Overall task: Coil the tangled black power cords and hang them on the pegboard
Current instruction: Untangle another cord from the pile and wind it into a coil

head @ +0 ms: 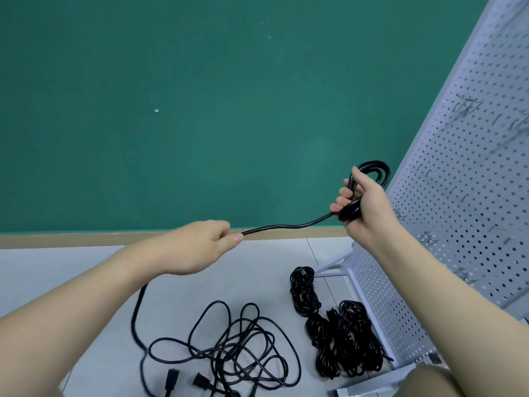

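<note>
Mid-coil here: right hand (pixel 363 207) holds the loops of the cord (pixel 286 226), left hand (pixel 200 245) pinches the slack (its tail trails to the floor (pixel 71 267)). Next probably another loop, then the pegboard (pixel 458 181).

Two bare arms reach forward in front of a green wall (pixel 200 96). The right hand (pixel 362 209) grips a small coil of black power cord (pixel 372 173), held up near a white pegboard (pixel 463 173) fitted with metal hooks (pixel 465 108). The cord runs taut to the left hand (pixel 200 245), which pinches it. On the grey floor (pixel 86 276) lie a loose tangle of black cords (pixel 237 348) and, beside the pegboard's base, several bundled cords (pixel 343 339).
</note>
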